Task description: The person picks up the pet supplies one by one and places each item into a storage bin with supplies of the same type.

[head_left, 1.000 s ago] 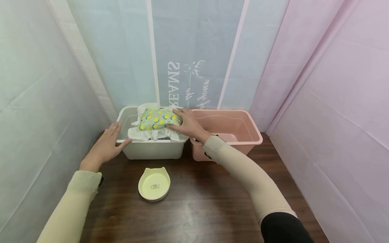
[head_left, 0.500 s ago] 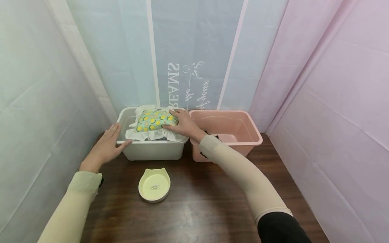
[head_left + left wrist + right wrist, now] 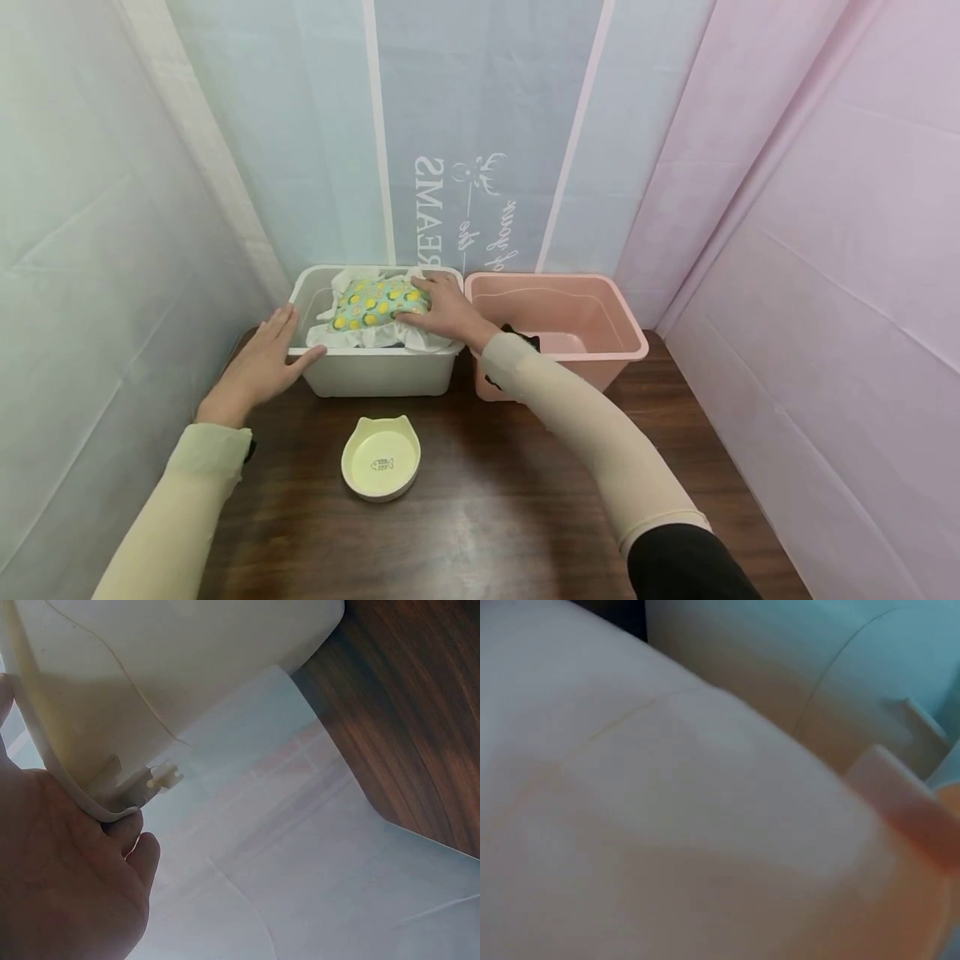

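My right hand grips the right end of a small ruffled cushion, teal with a yellow lemon print and a white frill. The cushion lies across the light grey plastic bin, low between its rims. My left hand rests with straight fingers and thumb at that bin's left end. From the left wrist camera, the left hand touches the bin's rim, fingers along its outside. The right wrist view is filled by a blurred pale pink bin wall, and the right hand itself is out of it.
A pink bin stands just right of the grey one, behind my right forearm. Nearer me on the dark wooden table sits a pale yellow cat-shaped bowl with a fishbone picture. Cloth hangings enclose the back and sides.
The right hand has moved slightly left, and the cushion has shifted left and sunk lower into the grey bin. The left hand has stayed in place.
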`<state>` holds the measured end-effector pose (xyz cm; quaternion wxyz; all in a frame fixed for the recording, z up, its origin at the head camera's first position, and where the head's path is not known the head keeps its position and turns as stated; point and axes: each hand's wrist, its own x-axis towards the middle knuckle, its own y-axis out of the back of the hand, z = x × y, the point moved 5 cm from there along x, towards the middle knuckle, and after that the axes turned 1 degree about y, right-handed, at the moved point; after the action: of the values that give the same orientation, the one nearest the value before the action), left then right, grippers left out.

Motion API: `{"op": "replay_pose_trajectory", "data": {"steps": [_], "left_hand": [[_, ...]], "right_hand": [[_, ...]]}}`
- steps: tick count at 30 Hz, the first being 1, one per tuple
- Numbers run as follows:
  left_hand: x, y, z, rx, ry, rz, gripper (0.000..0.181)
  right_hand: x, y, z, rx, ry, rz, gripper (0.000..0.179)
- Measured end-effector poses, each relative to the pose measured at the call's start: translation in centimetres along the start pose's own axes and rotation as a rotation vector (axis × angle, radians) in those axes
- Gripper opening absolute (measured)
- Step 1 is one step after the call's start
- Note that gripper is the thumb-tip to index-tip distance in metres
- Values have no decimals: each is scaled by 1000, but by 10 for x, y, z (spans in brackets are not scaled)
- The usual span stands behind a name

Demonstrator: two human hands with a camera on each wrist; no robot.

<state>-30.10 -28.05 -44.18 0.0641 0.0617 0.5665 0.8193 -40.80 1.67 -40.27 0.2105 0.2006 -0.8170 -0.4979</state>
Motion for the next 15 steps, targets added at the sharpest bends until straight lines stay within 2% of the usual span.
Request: {"op": "replay_pose_trajectory", "data": {"steps": [10, 15], "left_hand": [[3, 2, 0, -8, 0, -8, 107], [3, 2, 0, -5, 1, -15, 106]], "right_hand": [[6, -5, -10, -74, -27, -53, 89], [7, -11, -12, -62, -43, -73, 89]]}}
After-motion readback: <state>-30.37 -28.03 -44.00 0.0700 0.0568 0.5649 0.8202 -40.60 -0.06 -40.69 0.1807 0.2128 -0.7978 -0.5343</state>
